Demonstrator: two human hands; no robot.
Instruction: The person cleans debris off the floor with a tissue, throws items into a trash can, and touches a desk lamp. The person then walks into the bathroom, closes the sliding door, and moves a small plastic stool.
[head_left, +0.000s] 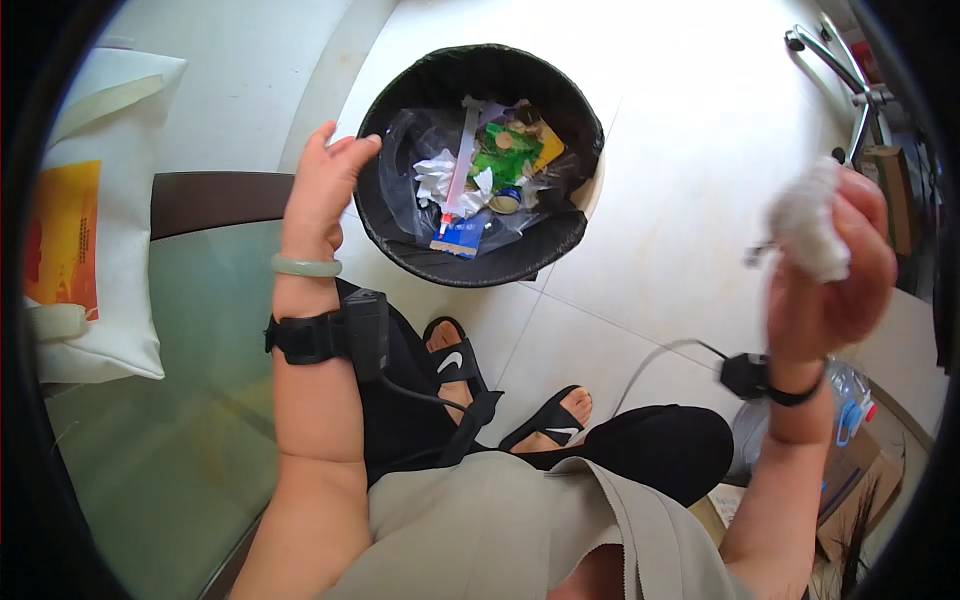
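Note:
My right hand is raised at the right and closed on a crumpled white tissue; both are a little blurred. A small dark bit shows beside the tissue, too smeared to name. My left hand is at the left side of a round trash bin lined with a black bag, its thumb and fingers apart and holding nothing. One fingertip is right by the bin's rim; I cannot tell if it touches. Inside the bin lie crumpled white paper, a green wrapper and a blue packet.
A glass-topped table with a white bag is on the left. Metal chair legs stand at the upper right. A plastic bottle and cardboard are at the lower right. A cable hangs from the right wrist device.

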